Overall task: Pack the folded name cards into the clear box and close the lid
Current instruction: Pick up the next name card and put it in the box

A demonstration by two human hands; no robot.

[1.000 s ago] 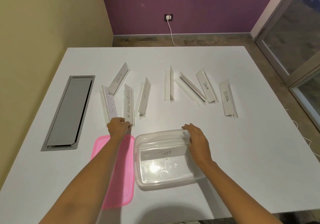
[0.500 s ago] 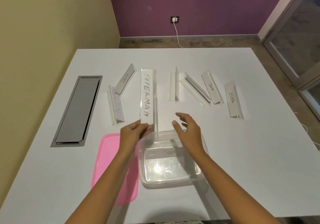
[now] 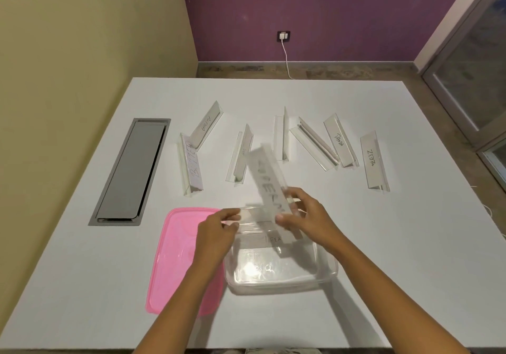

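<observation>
The clear box (image 3: 323, 277) sits on the white table in front of me, with a "TIGER" name card (image 3: 271, 240) lying inside along its far wall. My right hand (image 3: 309, 219) grips a long, motion-blurred "SUPERMAN" card (image 3: 268, 181), tilted over the box's far edge. My left hand (image 3: 216, 238) pinches the box's far left rim. The pink lid (image 3: 175, 257) lies flat to the left of the box, partly under my left forearm. Several folded cards lie behind the box, among them "ZEBRA" (image 3: 372, 161) and "PANDA" (image 3: 339, 141).
A grey cable hatch (image 3: 131, 170) is set into the table at the left. More cards lie at the left rear (image 3: 191, 167) and centre (image 3: 242, 156). A white cable hangs from a wall socket (image 3: 283, 35) beyond the table.
The "SUPERMAN" card was lifted from the row by my left hand, then passed to my right hand and swung over the box. My left hand dropped to the box rim.
</observation>
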